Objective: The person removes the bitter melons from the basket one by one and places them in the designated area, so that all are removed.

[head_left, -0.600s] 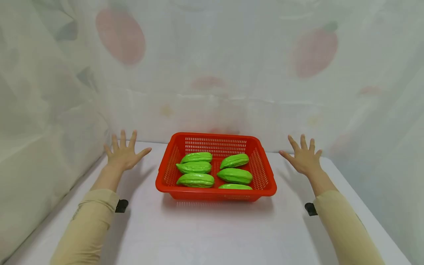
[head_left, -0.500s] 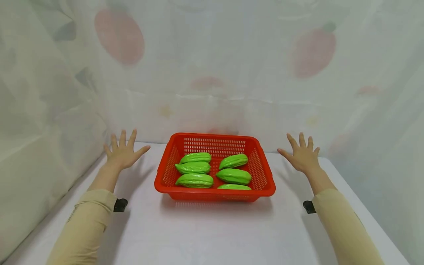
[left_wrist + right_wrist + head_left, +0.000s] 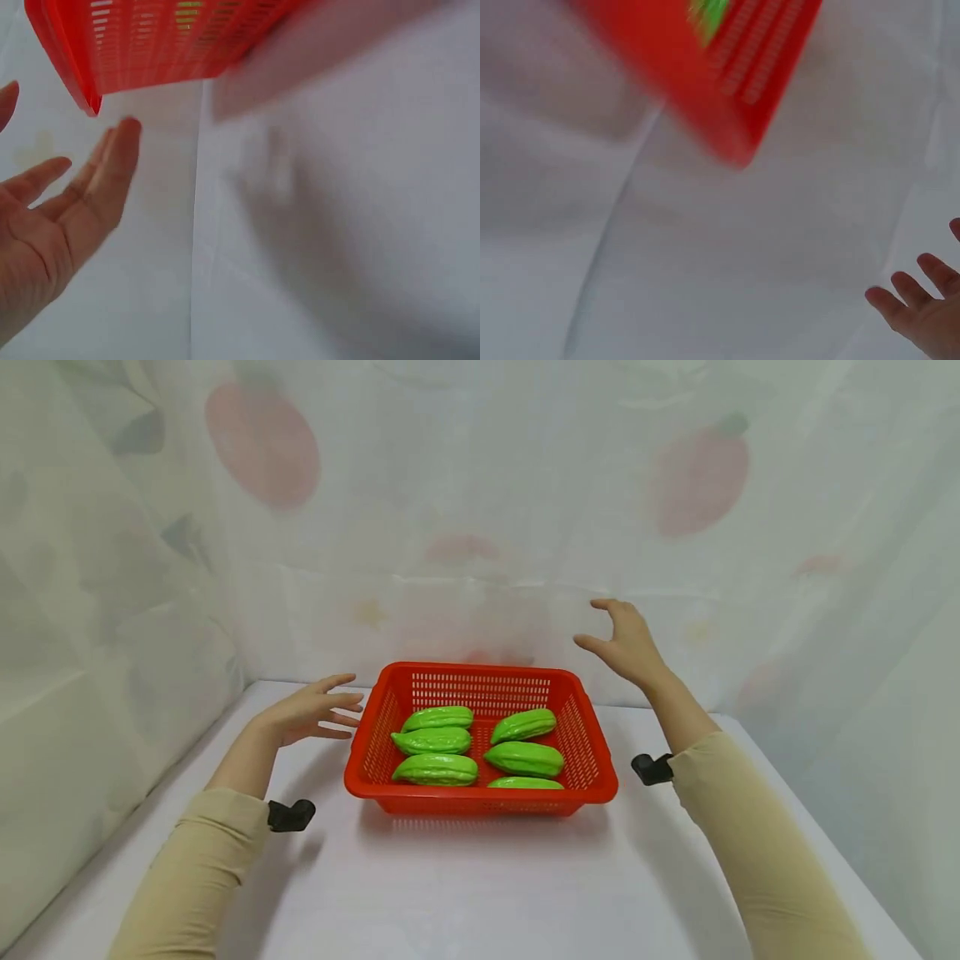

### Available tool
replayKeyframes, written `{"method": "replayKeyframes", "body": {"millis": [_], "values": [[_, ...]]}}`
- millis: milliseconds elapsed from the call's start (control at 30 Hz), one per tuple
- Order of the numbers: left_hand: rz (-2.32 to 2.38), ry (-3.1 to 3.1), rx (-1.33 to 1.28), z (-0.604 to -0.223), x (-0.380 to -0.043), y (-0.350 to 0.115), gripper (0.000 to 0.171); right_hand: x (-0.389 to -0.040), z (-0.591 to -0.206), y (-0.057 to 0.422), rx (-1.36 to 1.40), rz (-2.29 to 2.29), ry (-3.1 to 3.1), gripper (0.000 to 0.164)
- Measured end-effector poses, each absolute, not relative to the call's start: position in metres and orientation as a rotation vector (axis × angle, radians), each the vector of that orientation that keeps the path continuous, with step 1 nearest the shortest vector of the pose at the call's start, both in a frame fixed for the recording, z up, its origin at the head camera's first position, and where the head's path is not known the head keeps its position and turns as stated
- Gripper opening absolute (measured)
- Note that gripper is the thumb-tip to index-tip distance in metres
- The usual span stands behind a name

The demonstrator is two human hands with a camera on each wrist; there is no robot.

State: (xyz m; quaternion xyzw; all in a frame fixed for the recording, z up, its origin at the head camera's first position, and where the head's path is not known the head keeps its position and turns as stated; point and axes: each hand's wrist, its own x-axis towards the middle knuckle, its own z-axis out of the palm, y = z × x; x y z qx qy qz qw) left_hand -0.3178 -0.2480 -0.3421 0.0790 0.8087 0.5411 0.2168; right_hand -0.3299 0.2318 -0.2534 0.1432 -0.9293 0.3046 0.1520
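Note:
A red plastic basket (image 3: 480, 793) with slotted walls stands in the middle of the table. In it lie several glossy green ridged gourds (image 3: 435, 768), like bitter melons, in a left and a right group. At the basket's left wall is my left hand (image 3: 303, 714), its fingers pointing at the rim and holding nothing. My right hand (image 3: 628, 645) is raised beyond the right back corner, thumb and fingers spread apart, also without anything in it. The left wrist view has the left fingers (image 3: 112, 172) just below the basket's corner. In the right wrist view the basket is blurred.
White cloth covers the table (image 3: 465, 885). A pale curtain (image 3: 480, 510) with faded strawberry prints hangs behind it, and more cloth closes off both sides. Each wrist carries a small black camera mount, one on the left (image 3: 292, 816) and one on the right (image 3: 651, 769).
Both hands were spread wide on either side of the basket. The left has turned inward toward the left rim; the right has risen and moved left toward the right back corner.

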Motion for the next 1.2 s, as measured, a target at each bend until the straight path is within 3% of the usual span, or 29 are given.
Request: {"method": "replayKeyframes", "body": {"millis": [200,467,1200], "values": [[1.587,2.137,0.235,-0.342,-0.315,-0.241,0.09,-0.336,-0.242,0.168,0.601,0.988,-2.721,0.064],[1.654,2.05,0.198,-0.348,-0.31,-0.233,0.092,-0.349,-0.271,0.109,0.785,1.037,-2.857,0.056],[1.753,1.94,0.182,-0.359,-0.307,-0.237,0.084,-0.368,-0.336,0.061,0.831,1.26,-3.088,0.053]]}}
